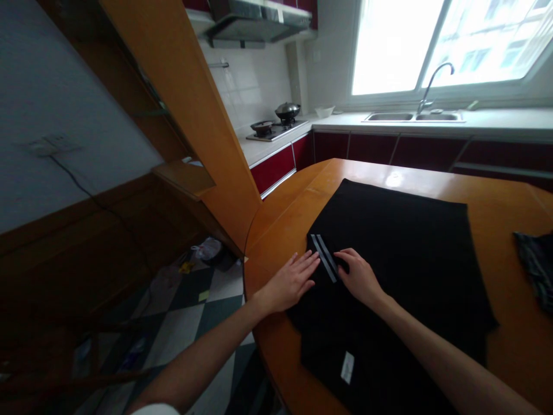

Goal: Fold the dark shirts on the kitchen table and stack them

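Observation:
A black shirt (401, 248) lies spread on the wooden table, with two grey stripes (325, 259) near its left edge. A small white patch (347, 368) shows on its nearer part. My left hand (296, 279) rests flat on the left edge of the cloth, fingers stretched out, their tips touching the stripes. Just right of the stripes, my right hand (356, 276) has its thumb and fingers closed on the black cloth. How much fabric it pinches is hard to see.
The rounded wooden table (276, 225) has a dark patterned cloth (538, 268) at its right side. A wooden partition (216, 132) rises beyond the left edge. Farther back are a stove (276, 131) with pans and a sink (415, 117). A bag (209, 249) sits on the checkered floor.

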`<action>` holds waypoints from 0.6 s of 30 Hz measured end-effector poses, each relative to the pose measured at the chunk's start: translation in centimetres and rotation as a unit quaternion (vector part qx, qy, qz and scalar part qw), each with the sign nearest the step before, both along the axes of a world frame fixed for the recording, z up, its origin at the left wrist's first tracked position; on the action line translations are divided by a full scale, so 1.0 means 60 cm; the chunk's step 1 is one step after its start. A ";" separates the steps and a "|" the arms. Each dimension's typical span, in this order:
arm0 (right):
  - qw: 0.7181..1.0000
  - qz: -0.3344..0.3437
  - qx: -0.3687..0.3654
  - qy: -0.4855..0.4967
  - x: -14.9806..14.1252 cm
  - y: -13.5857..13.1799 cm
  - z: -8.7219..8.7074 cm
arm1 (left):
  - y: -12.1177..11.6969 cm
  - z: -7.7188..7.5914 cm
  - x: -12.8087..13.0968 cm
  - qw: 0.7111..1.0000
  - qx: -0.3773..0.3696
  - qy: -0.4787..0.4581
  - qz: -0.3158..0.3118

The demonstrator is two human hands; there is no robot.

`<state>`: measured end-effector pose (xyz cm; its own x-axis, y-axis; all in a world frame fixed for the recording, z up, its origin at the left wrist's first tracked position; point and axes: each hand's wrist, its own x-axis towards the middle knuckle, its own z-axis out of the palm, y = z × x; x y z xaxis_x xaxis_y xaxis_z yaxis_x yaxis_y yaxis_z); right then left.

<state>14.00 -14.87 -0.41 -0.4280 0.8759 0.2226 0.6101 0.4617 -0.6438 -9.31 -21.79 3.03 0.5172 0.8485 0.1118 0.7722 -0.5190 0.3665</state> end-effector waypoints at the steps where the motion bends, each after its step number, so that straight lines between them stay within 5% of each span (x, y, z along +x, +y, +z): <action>1: 1.000 -0.001 0.005 -0.003 -0.001 -0.001 0.001 | -0.003 -0.010 0.000 1.000 -0.009 0.028 -0.010; 5: 0.999 -0.012 0.021 -0.034 -0.004 -0.005 0.006 | -0.016 -0.027 -0.016 0.997 -0.038 0.070 -0.023; 9: 0.995 -0.026 0.057 -0.079 -0.004 -0.006 0.009 | 0.009 -0.011 -0.029 0.997 -0.059 0.023 -0.035; 14: 0.992 -0.028 0.056 -0.110 -0.004 -0.008 0.014 | 0.128 -0.002 -0.031 0.985 0.050 -0.088 0.138; 18: 0.990 -0.031 0.058 -0.124 -0.004 -0.012 0.019 | 0.216 -0.020 -0.038 0.988 0.035 -0.026 0.147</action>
